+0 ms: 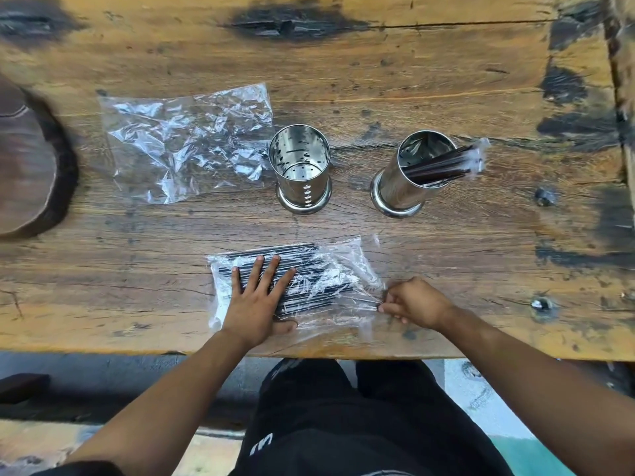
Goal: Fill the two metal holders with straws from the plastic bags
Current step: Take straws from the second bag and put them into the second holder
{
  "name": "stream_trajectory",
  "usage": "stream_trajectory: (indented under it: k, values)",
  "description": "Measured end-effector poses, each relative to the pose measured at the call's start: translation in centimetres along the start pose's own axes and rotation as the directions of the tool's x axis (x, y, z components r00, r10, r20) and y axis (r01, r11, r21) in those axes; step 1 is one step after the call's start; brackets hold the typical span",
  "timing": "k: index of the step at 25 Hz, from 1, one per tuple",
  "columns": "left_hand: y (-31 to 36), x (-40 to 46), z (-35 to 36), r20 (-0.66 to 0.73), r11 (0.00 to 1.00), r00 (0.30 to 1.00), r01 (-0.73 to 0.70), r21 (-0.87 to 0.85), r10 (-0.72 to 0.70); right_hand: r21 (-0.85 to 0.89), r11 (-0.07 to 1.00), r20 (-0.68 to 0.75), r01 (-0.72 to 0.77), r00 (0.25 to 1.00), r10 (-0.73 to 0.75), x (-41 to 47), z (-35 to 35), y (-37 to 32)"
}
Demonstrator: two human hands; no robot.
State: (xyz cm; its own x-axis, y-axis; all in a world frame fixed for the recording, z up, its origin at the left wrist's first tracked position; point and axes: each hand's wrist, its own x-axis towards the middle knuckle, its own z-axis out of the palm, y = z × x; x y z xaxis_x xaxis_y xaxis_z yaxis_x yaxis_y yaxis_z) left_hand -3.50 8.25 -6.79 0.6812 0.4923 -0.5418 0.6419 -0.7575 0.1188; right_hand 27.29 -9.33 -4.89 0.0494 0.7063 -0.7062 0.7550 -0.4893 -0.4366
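A clear plastic bag of black straws (323, 276) lies near the table's front edge. My left hand (256, 300) presses flat on its left half, fingers spread. My right hand (412, 304) pinches the bag's right end between fingertips. Behind the bag stand two perforated metal holders. The left holder (300, 170) shows nothing inside. The right holder (409, 180) contains a bundle of dark straws (443, 163) leaning right, with clear film over their tips. An emptied, crumpled plastic bag (185, 139) lies flat to the left of the holders.
The worn wooden table (446, 80) has dark burnt patches and bolt heads (541, 304) at the right. A round dark wooden board (31, 166) sits at the left edge. My dark trousers and the floor show below the table's front edge.
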Motion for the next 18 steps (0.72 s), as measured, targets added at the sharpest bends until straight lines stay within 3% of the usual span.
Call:
stream_trajectory:
  k: [2, 4, 5, 6, 8, 9, 11, 14, 18]
  values:
    - [0.0, 0.0, 0.1, -0.013, 1.0, 1.0, -0.006, 0.0, 0.006, -0.074, 0.995, -0.079, 0.07, 0.994, -0.076, -0.2, 0.4, 0.6]
    - [0.1, -0.1, 0.1, -0.017, 1.0, 1.0, -0.005, -0.002, 0.005, -0.092, 0.995, -0.114, 0.037, 0.992, -0.047, -0.2, 1.1, 1.2]
    - [0.1, -0.1, 0.1, -0.014, 1.0, 1.0, -0.003, -0.004, 0.003, 0.002, 1.0, -0.112, -0.03, 0.993, 0.03, -0.1, 1.0, 1.2]
    - [0.3, -0.1, 0.2, -0.012, 1.0, 1.0, 0.002, -0.005, -0.002, 0.201, 0.974, -0.085, -0.108, 0.988, 0.127, -0.2, 0.9, 0.9]
    - [0.5, 0.0, 0.3, -0.022, 1.0, 1.0, 0.017, 0.0, -0.017, 0.616, 0.743, 0.058, -0.261, 0.956, 0.289, -0.3, 0.6, -0.5]
    - [0.7, 0.1, 0.2, -0.021, 1.0, 1.0, 0.02, -0.001, -0.02, 0.68, 0.651, 0.139, -0.336, 0.932, 0.336, -0.6, 0.2, -1.1]
    - [0.8, 0.2, 0.1, -0.001, 1.0, 1.0, 0.024, -0.002, -0.024, 0.635, 0.647, 0.207, -0.422, 0.9, 0.384, -0.9, -0.2, -2.2]
    - [0.7, 0.2, 0.0, 0.003, 1.0, 1.0, 0.028, -0.011, -0.028, 0.437, 0.806, 0.22, -0.4, 0.916, 0.335, -0.8, 0.7, -3.7]
    - [0.8, 0.3, 0.0, 0.025, 1.0, 0.999, 0.029, 0.009, -0.029, 0.367, 0.858, 0.322, -0.359, 0.914, 0.245, -1.1, 1.6, -3.0]
